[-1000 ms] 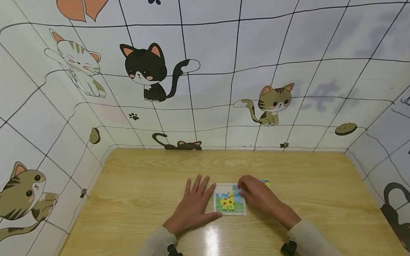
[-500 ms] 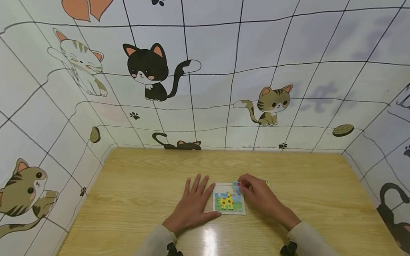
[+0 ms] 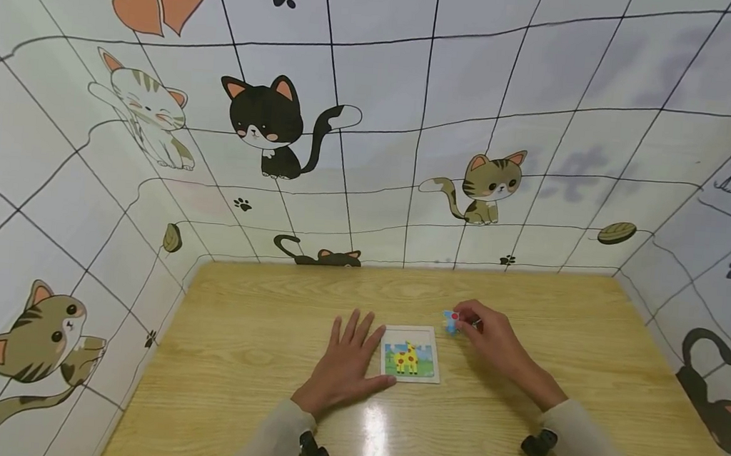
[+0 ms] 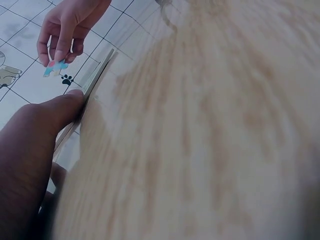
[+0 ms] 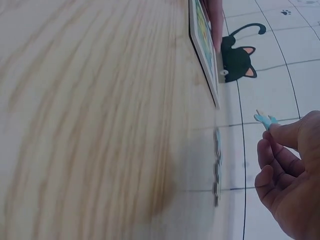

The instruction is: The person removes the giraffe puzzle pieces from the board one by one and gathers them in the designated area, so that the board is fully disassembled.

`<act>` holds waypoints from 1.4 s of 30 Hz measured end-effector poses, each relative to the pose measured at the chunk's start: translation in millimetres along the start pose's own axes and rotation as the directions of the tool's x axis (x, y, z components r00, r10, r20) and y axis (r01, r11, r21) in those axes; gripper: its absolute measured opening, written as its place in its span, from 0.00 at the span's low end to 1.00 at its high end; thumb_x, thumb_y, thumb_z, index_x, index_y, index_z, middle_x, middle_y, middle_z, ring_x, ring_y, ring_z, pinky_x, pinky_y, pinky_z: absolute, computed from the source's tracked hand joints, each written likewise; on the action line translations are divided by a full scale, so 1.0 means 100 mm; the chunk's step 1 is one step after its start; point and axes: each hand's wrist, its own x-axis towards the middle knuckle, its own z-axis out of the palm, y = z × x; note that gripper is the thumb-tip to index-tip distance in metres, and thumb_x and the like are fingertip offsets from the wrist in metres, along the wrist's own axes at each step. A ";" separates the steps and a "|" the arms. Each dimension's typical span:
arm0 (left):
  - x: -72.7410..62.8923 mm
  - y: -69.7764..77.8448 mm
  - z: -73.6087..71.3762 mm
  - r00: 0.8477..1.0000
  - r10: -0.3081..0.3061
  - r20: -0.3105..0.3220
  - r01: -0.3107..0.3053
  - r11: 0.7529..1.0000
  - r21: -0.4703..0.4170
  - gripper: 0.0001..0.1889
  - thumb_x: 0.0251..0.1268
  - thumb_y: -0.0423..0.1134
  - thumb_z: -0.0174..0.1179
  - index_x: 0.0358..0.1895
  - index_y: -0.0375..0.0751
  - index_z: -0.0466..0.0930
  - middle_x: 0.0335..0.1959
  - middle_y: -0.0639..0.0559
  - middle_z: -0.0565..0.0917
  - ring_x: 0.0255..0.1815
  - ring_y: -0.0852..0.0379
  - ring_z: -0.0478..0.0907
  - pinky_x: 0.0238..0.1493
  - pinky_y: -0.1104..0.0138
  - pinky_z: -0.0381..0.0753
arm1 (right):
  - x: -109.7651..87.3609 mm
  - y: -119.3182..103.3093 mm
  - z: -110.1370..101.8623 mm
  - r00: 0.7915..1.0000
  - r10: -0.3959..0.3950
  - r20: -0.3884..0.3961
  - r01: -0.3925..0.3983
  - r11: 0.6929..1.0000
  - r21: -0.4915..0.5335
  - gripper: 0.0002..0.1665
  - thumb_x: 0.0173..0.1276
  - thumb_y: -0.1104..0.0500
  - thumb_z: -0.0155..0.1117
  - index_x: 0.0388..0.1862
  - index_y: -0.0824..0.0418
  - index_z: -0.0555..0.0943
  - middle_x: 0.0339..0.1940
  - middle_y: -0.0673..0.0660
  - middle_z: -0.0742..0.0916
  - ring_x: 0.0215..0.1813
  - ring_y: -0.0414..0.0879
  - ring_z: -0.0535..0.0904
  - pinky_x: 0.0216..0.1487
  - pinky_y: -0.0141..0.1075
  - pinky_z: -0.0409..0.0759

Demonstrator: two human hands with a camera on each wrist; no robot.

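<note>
A small jigsaw puzzle in a white frame [image 3: 427, 382] lies on the table, its lower part filled with a giraffe picture [image 3: 406, 361]. The upper strip of the frame is bare white. My left hand [image 3: 343, 369] rests with fingers spread at the puzzle's left side, thumb and forefinger at the frame's edge. Beyond the frame's top right corner, my right hand [image 3: 497, 340] pinches a light-blue jigsaw piece [image 3: 449, 322] with a red spot between thumb and fingers. In the right wrist view this piece [image 5: 264, 119] is held up above the table.
Several loose jigsaw pieces [image 5: 217, 165] lie flat on the table near the right hand, mostly hidden behind it in the head view. The wooden table [image 3: 255, 319] meets cat-printed walls [image 3: 384, 151] at its back and sides.
My right hand has drawn the blue piece off the frame's top right corner, moving right and farther back. The left hand stays in place.
</note>
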 end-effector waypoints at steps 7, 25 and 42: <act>0.01 0.02 -0.03 1.000 0.005 -0.005 -0.005 1.000 0.016 0.55 0.72 0.84 0.43 0.92 0.53 0.53 0.93 0.44 0.47 0.93 0.38 0.36 0.87 0.35 0.34 | -0.08 0.07 -0.19 0.998 0.004 -0.063 -0.007 0.999 -0.044 0.13 0.74 0.72 0.74 0.54 0.62 0.86 0.37 0.49 0.89 0.37 0.37 0.81 0.36 0.32 0.81; -0.02 0.04 -0.05 1.000 0.006 0.003 -0.006 1.000 0.015 0.54 0.72 0.84 0.43 0.92 0.54 0.54 0.93 0.44 0.47 0.93 0.38 0.35 0.87 0.34 0.35 | -0.33 0.45 -0.46 0.990 0.107 -0.097 -0.111 0.993 -0.044 0.11 0.76 0.70 0.73 0.54 0.64 0.87 0.38 0.55 0.90 0.38 0.38 0.84 0.39 0.26 0.81; 0.00 0.01 -0.01 1.000 -0.001 0.004 0.001 1.000 0.017 0.54 0.72 0.85 0.41 0.92 0.56 0.52 0.94 0.46 0.45 0.93 0.40 0.32 0.87 0.35 0.33 | -0.38 0.59 -0.49 0.973 0.230 -0.025 -0.230 0.972 -0.049 0.11 0.77 0.67 0.73 0.56 0.66 0.87 0.40 0.55 0.90 0.39 0.37 0.81 0.40 0.28 0.80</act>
